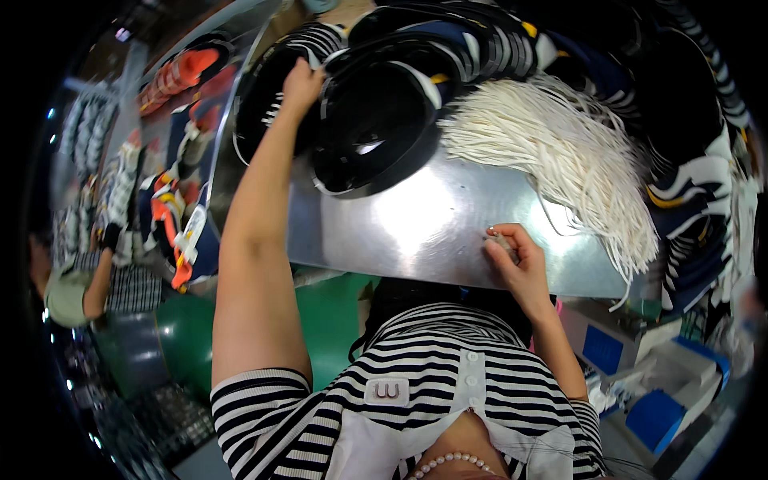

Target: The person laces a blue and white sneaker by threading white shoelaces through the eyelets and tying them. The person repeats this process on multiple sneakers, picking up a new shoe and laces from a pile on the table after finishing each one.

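My left arm reaches far forward, and my left hand (302,90) is closed on the edge of a dark shoe upper (268,84) with white stripes and a pale rim. Right beside it lies another black shoe upper (372,132), its hollow facing up. Close to the table's near edge, my right hand (516,260) has its thumb and fingers pinched together around something small and greyish that I cannot make out. A thick bundle of white shoelaces (552,148) is spread on the metal table (400,216), ahead of my right hand and apart from it.
More dark uppers with white stripes and yellow marks (688,192) are heaped along the far and right sides. Orange and navy uppers (172,216) lie on a surface at left. A co-worker (76,288) is at far left. Grey-and-blue boxy equipment (652,384) stands at lower right.
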The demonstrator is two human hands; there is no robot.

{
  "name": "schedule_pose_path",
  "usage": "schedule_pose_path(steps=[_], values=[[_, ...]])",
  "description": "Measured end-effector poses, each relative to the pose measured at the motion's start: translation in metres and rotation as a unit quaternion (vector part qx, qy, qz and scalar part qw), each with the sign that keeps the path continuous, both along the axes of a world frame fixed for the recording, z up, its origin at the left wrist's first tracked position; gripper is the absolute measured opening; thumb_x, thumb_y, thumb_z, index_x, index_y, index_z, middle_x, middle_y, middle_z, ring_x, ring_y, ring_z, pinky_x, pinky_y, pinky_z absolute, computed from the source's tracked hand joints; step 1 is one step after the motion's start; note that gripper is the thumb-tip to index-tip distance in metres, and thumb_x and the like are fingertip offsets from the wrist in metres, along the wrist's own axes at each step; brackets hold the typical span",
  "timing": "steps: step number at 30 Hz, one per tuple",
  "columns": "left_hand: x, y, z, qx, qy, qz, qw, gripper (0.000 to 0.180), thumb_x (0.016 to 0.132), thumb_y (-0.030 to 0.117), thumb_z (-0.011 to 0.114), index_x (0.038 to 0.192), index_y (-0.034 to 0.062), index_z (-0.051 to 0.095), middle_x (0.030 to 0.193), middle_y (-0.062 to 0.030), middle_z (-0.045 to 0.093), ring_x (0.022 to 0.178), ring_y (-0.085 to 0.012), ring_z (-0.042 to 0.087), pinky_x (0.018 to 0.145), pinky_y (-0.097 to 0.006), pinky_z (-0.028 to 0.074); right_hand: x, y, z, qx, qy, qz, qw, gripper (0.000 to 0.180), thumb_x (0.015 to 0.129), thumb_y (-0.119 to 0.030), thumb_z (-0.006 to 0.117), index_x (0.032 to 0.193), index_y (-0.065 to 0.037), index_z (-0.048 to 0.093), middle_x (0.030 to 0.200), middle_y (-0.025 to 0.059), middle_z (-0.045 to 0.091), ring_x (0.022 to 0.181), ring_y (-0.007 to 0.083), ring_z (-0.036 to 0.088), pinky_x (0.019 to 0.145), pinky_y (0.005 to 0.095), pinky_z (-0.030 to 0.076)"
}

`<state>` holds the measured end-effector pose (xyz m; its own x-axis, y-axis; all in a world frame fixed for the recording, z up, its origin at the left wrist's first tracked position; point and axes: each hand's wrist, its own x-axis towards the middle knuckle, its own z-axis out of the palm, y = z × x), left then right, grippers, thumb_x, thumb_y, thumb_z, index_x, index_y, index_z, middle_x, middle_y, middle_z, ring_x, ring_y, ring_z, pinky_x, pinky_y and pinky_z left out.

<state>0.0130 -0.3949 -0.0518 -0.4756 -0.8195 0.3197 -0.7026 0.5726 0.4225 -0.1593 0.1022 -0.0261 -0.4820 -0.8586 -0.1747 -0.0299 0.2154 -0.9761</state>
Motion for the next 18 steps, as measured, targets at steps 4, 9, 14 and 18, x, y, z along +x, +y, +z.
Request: schedule_pose_path(steps=[4, 9, 14, 18], values=[[-0.012, -0.021, -0.028, -0.003, 0.030, -0.211, 0.977, 0.063, 0.087, 0.015, 0.063, 0.143, -0.0026, 0.039, 0.121, -0.0306, 0.059, 0.115, -0.0434, 0.056, 0.097, -0.042, 0.044, -0.019, 0.014, -0.012, -0.002, 0.094, -0.050, 0.994, 0.018, 0.088, -0.009, 0.071, 0.105, -0.004, 0.065, 0.077, -0.0042, 0.062, 0.064, 0.0029, 0.045, 0.056, 0.0197, 0.036], [0.012, 0.036, -0.004, 0.103, 0.230, -0.116, 0.961, 0.044, 0.096, 0.020, 0.062, 0.133, -0.0019, 0.053, 0.117, -0.0160, 0.067, 0.102, -0.0185, 0.066, 0.088, -0.029, 0.050, -0.058, -0.039, 0.005, 0.002, 0.250, -0.123, 0.961, 0.021, 0.087, -0.017, 0.070, 0.101, -0.002, 0.069, 0.075, 0.0095, 0.068, 0.061, 0.0135, 0.059, 0.058, 0.0263, 0.046], [0.000, 0.195, 0.070, 0.044, 0.256, -0.094, 0.961, 0.022, 0.094, 0.020, 0.065, 0.104, 0.0005, 0.068, 0.086, -0.0062, 0.069, 0.077, -0.0113, 0.063, 0.072, -0.026, 0.051, -0.105, -0.127, 0.001, 0.048, 0.501, -0.066, 0.862, 0.019, 0.087, -0.026, 0.066, 0.099, -0.012, 0.072, 0.081, 0.0124, 0.071, 0.074, 0.0325, 0.068, 0.067, 0.0413, 0.052], [-0.052, 0.214, 0.060, 0.183, 0.113, -0.084, 0.973, 0.068, 0.084, 0.063, 0.062, 0.109, -0.0005, 0.068, 0.090, -0.0139, 0.071, 0.082, -0.0249, 0.069, 0.075, -0.033, 0.052, -0.119, -0.153, -0.002, 0.080, 0.496, -0.078, 0.861, 0.018, 0.085, -0.028, 0.067, 0.094, -0.014, 0.073, 0.080, 0.0111, 0.071, 0.076, 0.0324, 0.068, 0.067, 0.0402, 0.052]])
